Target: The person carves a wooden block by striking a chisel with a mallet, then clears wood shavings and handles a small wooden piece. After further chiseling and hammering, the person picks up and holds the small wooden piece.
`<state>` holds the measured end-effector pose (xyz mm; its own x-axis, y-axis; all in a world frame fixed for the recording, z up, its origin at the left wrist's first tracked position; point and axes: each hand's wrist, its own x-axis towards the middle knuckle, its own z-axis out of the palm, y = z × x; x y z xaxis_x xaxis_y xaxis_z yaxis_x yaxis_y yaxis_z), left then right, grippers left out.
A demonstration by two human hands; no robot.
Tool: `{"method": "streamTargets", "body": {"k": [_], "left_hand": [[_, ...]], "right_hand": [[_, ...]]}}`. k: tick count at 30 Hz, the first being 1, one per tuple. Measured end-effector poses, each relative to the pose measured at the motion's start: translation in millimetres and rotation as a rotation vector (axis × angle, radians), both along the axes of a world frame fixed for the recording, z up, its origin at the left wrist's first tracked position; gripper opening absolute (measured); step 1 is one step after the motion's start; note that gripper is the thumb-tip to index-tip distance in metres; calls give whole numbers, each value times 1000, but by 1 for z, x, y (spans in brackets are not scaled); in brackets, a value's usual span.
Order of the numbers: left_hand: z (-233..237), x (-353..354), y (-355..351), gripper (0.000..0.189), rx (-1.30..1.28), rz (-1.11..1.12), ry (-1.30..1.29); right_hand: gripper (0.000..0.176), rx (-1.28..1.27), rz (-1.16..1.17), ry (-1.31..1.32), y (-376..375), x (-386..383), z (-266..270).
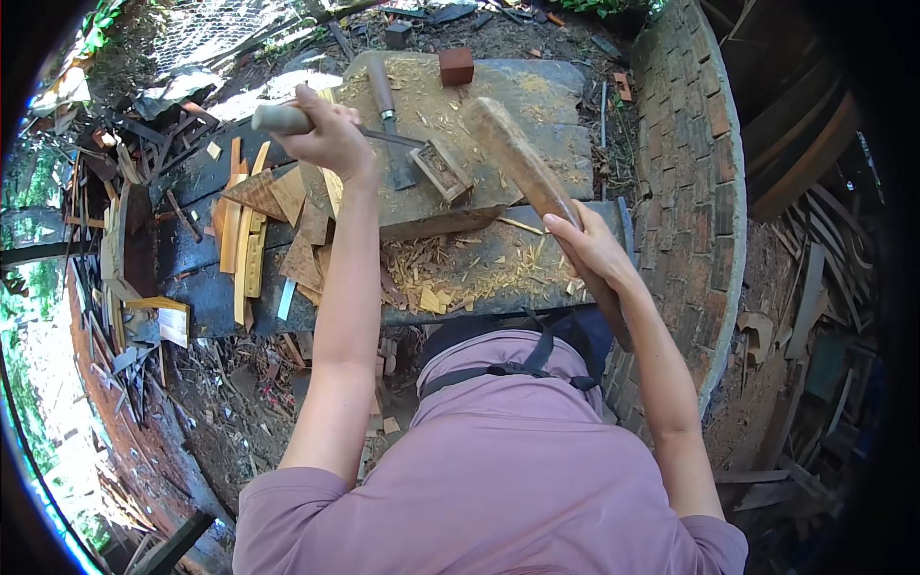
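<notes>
My left hand (331,144) is closed around the round wooden handle of a chisel (281,119). Its thin metal blade (391,138) points right and reaches the end of a small hollowed wooden block (442,172). The block lies tilted on a thick wooden slab (541,96), wood bits inside its recess. In my right hand (592,247) is a long wooden club (517,153), gripped around its narrower part, the thick end raised over the slab's right side. A second, wide chisel (381,88) lies beside the block, its handle toward the far edge.
A reddish wood block (456,67) sits at the slab's far edge. Wood offcuts (251,225) pile up to the left on the dark bench (192,251). Shavings (450,278) cover the near part. A curved brick wall (685,172) stands close on the right.
</notes>
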<state>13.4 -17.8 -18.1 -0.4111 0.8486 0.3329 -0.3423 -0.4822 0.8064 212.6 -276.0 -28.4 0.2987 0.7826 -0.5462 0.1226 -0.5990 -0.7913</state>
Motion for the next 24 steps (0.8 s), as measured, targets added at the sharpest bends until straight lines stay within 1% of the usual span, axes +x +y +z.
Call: {"method": "streamTargets", "body": {"k": [1, 2, 4, 5, 9, 11, 14, 16, 17, 19, 20, 22, 23, 24], "left_hand": [[-4, 5, -4, 27, -26, -78, 22], [-7, 10, -4, 27, -26, -87, 16], [-11, 17, -7, 28, 44, -109, 130], [-14, 18, -8, 29, 31, -162, 112], [-36, 22, 4, 31, 14, -163, 167], [-55, 17, 19, 34, 30, -100, 297], [-42, 21, 12, 37, -23, -171, 263], [-43, 26, 15, 40, -48, -137, 281], [-45, 29, 16, 41, 20, -112, 372], [-49, 36, 15, 41, 129, -74, 506], [-48, 40, 11, 41, 128, -79, 506], [-39, 45, -1, 39, 128, -109, 513], [-34, 45, -3, 39, 173, -57, 576], [-34, 46, -4, 39, 174, -55, 576]], "right_hand": [[57, -4, 13, -48, -3, 4, -1], [57, -10, 24, -97, -5, 7, -1], [57, -5, 7, -84, -10, 7, 4], [57, 5, -2, -64, -12, 6, 5], [56, 12, -15, -68, -15, 5, 2], [57, 20, -14, -66, -14, 4, 5], [56, 6, -25, -5, -5, 0, 21], [56, 31, 19, -39, 10, 1, 38], [56, 57, 47, -73, 18, 1, 51], [59, 184, 123, -121, 41, -4, 97], [58, 355, 143, -180, 51, -8, 115], [55, 663, 179, -401, 72, -16, 143], [52, 832, 190, -493, 82, -20, 152], [52, 833, 191, -492, 88, -23, 152]]}}
